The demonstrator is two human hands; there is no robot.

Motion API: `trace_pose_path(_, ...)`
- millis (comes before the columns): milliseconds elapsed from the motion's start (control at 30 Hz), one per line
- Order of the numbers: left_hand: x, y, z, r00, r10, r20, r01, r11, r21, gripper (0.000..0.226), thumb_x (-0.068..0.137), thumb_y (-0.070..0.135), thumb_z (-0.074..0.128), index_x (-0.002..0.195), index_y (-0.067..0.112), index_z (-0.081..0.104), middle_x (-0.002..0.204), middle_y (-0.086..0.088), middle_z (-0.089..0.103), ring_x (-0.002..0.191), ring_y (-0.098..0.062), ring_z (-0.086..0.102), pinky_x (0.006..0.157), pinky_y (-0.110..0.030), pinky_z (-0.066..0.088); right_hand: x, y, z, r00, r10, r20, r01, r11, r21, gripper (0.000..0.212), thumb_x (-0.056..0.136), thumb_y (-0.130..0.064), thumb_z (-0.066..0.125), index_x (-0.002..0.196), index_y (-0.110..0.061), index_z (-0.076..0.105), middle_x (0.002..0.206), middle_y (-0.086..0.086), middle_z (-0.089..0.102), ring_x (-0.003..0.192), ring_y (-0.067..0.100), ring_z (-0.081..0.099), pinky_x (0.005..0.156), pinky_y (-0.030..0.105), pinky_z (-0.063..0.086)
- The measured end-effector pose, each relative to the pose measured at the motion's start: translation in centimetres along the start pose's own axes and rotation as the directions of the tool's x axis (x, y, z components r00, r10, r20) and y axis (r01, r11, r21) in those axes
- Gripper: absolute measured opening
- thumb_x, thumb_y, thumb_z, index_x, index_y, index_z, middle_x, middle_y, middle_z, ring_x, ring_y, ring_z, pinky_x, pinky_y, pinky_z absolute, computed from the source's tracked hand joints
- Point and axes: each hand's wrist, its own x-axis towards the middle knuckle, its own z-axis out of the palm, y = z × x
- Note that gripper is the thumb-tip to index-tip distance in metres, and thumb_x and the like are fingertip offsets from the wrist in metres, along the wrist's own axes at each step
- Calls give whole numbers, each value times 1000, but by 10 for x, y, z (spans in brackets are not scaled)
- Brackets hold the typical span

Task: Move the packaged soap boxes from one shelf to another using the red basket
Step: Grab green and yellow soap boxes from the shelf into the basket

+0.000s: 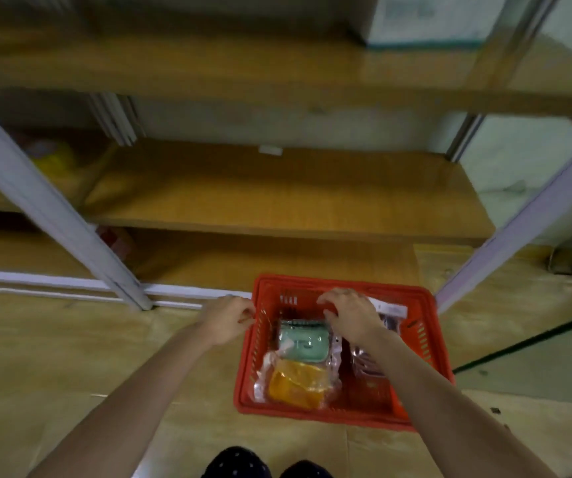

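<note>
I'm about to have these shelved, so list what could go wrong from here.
1. The green soap box package overlaps the orange package; lifting one may drag the other.
2. The right hand reaches over slick plastic wrap, so a grip could slip.
3. The red basket sits close to the shelf upright; lifting it might knock that post.
</note>
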Motion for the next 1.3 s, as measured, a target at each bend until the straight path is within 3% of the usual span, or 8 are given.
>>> trace_pose_path(100, -43, -1, -89, 992, -111, -61, 114, 993, 37, 23, 92, 33, 50, 109, 24, 62, 111, 3, 67, 105, -20, 61, 82, -34, 49, -11, -57, -74, 996, -90, -2, 90, 995, -31, 32, 95, -23, 46, 126, -26, 51, 134, -5, 50, 127, 16, 44, 108, 35, 31)
trace_pose_path(300, -149, 9, -259, 946, -274, -173, 282, 959, 24, 26, 93, 32, 48, 114, 24, 59, 115, 4, 65, 108, -17, 60, 85, -29, 47, -44, -171, -232, 969, -245, -36, 243, 969, -45, 35, 95, -22, 43, 129, -28, 49, 138, -3, 45, 130, 18, 40, 105, 35, 32)
trace_pose_path(433, -223, 18, -354, 885, -395, -246, 410, 912, 11, 27, 93, 37, 47, 115, 27, 57, 116, 10, 64, 111, -14, 58, 86, -27, 45, -74, -243, -325, 924, -378, -65, 370, 923, -108, 35, 95, -20, 44, 129, -26, 49, 136, -6, 48, 128, 15, 41, 105, 32, 31)
trace_pose_path(600, -299, 10, -448, 795, -506, -335, 532, 847, -17, 27, 90, 41, 48, 108, 24, 60, 112, 3, 65, 110, -20, 58, 86, -30, 46, -95, -329, -408, 870, -486, -81, 474, 871, -130, 34, 97, -23, 44, 130, -27, 48, 134, -5, 49, 124, 17, 44, 100, 33, 38)
trace_pose_path(767, -350, -18, -505, 646, -593, -480, 627, 771, -109, 29, 90, 40, 49, 109, 22, 60, 115, -3, 64, 111, -25, 58, 86, -31, 46, -87, -419, -436, 777, -613, -143, 583, 787, -201, 36, 95, -24, 48, 130, -26, 48, 135, -4, 49, 126, 16, 44, 102, 33, 40)
trace_pose_path(900, -387, -71, -538, 582, -633, -510, 654, 737, -169, 36, 89, 42, 49, 121, 25, 55, 123, -2, 60, 117, -24, 54, 91, -32, 44, -64, -508, -432, 713, -680, -171, 648, 732, -210, 34, 93, -24, 48, 127, -26, 51, 129, -4, 53, 120, 17, 49, 98, 35, 44)
trace_pose_path(1067, -429, -163, -589, 563, -630, -535, 663, 730, -162, 29, 90, 40, 49, 112, 23, 58, 118, 1, 63, 111, -23, 58, 87, -34, 48, -22, -628, -428, 654, -735, -178, 716, 678, -167, 34, 94, -27, 47, 128, -25, 51, 131, -3, 53, 119, 18, 50, 95, 34, 43)
trace_pose_path(1300, -468, -292, -647, 560, -594, -577, 682, 726, -86, 28, 91, 38, 48, 109, 19, 59, 107, -1, 67, 97, -20, 62, 80, -36, 54, 34, -760, -412, 659, -718, -223, 704, 694, -154, 35, 94, -31, 48, 128, -26, 50, 131, -5, 53, 120, 16, 50, 94, 33, 46)
